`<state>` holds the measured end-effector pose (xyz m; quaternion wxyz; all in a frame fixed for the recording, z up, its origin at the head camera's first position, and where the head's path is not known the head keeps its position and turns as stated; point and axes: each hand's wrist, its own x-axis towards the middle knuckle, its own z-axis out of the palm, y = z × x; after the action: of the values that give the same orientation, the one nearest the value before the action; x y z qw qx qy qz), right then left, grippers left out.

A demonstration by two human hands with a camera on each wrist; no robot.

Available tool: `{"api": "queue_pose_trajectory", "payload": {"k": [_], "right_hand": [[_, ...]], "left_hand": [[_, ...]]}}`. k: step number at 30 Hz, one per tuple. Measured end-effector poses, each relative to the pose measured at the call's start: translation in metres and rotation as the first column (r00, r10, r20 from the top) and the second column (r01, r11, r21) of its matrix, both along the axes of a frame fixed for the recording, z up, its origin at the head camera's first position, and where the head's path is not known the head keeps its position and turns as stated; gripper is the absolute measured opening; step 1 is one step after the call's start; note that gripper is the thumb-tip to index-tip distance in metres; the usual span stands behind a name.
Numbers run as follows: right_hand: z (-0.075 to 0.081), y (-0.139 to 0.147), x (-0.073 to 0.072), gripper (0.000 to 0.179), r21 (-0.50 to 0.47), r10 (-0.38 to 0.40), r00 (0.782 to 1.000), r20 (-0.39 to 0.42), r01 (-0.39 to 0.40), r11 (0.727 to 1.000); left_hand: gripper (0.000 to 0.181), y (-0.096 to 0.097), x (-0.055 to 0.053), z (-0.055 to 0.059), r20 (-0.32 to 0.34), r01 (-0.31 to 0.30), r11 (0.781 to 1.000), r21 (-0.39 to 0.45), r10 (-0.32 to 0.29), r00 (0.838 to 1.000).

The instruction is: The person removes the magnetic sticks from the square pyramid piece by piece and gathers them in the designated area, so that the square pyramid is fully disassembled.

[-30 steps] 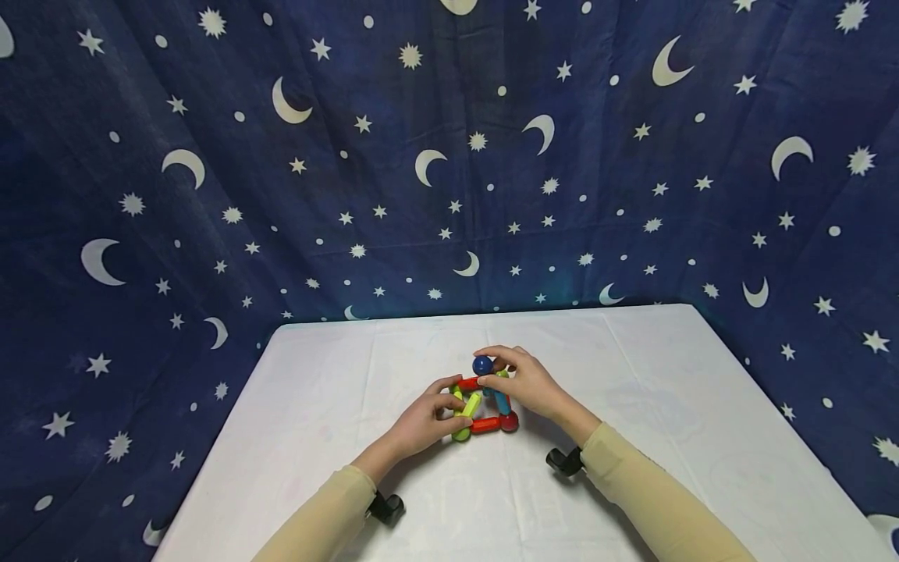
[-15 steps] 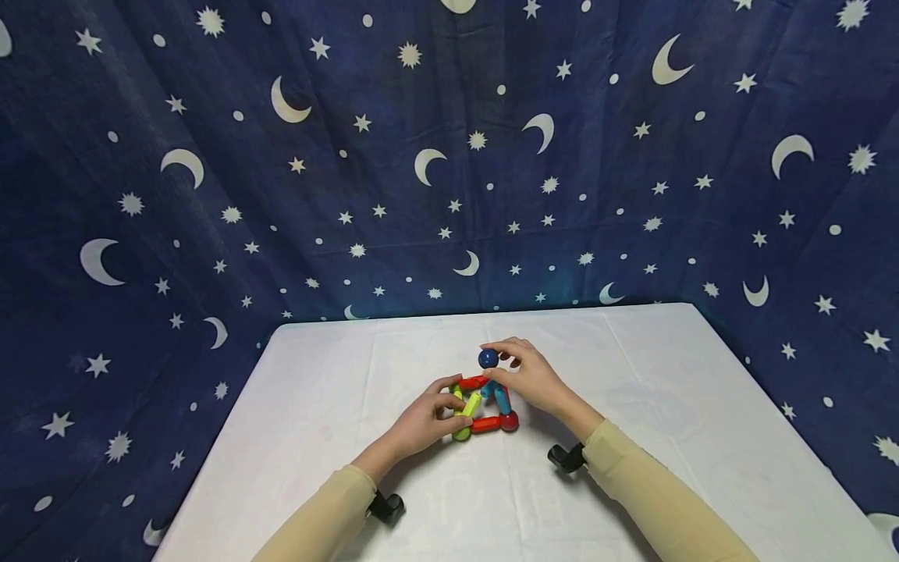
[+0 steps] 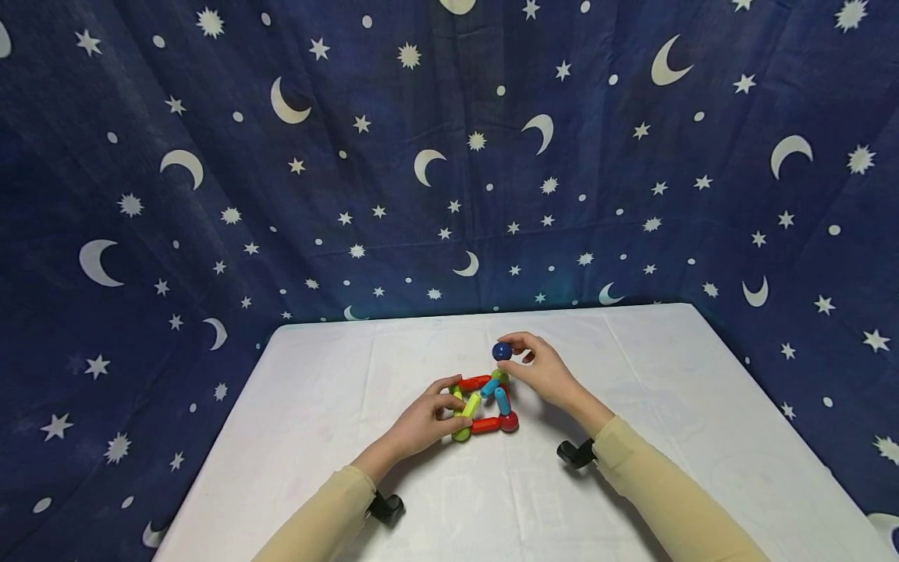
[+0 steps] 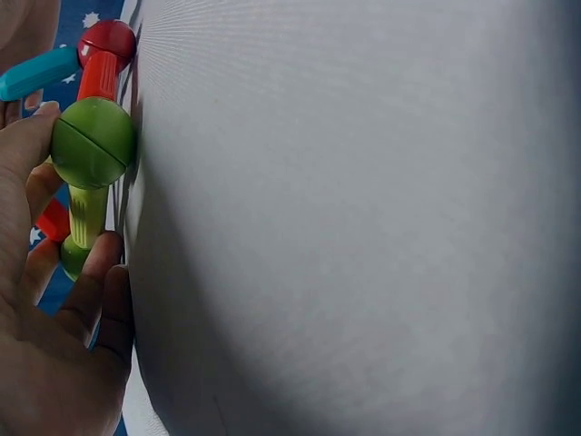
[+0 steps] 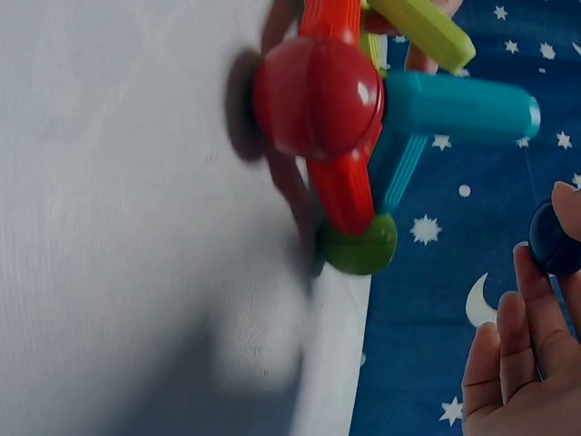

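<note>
A low frame of magnetic-looking rods and balls stands on the white table. Its near side has a red rod (image 3: 485, 425) between a green ball (image 4: 93, 143) and a red ball (image 3: 509, 422). A yellow-green rod (image 3: 472, 404) and two blue rods, one a blue rod (image 5: 463, 107) on the red ball, rise at the corners with free ends. My left hand (image 3: 423, 420) grips the frame's left side, its thumb against the green ball. Above the far right green ball (image 3: 500, 376), my right hand (image 3: 546, 375) pinches a dark blue ball (image 3: 502, 351) between thumb and fingertips, apart from the rods.
The white-covered table (image 3: 337, 375) extends around the frame on every side. A dark blue cloth (image 3: 393, 195) with moons and stars hangs behind and beside it. Black wrist cameras sit under both sleeves.
My right hand has lifted the blue ball up and to the right, off the blue rod at the far corner. That rod now leans inward. My left hand has stayed put.
</note>
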<state>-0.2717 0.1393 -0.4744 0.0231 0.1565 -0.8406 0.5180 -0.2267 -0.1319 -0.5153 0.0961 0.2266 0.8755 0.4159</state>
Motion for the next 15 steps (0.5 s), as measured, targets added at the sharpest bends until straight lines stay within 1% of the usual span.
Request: {"api": "queue_pose_trajectory", "payload": {"k": [4,8,12,15], "right_hand": [[-0.001,0.010,-0.005,0.046,-0.002,-0.020,0.999,-0.025,0.020,1.000],[-0.007,0.024,-0.015,0.047,0.015,-0.055,0.998,-0.044,0.055,0.998],[-0.012,0.041,-0.025,0.047,0.040,-0.096,0.994,-0.044,0.098,0.994],[-0.017,0.057,-0.031,0.048,0.061,-0.138,0.990,-0.019,0.139,0.988]], "left_hand": [[0.027,0.000,0.000,-0.001,0.003,-0.004,1.000,-0.004,0.004,1.000],[0.026,-0.001,0.000,-0.001,0.005,-0.003,1.000,0.001,0.003,1.000],[0.025,-0.002,0.000,-0.001,0.011,0.001,1.000,0.006,-0.001,1.000],[0.025,-0.002,0.000,-0.001,0.015,0.002,1.000,0.009,-0.002,1.000]]}}
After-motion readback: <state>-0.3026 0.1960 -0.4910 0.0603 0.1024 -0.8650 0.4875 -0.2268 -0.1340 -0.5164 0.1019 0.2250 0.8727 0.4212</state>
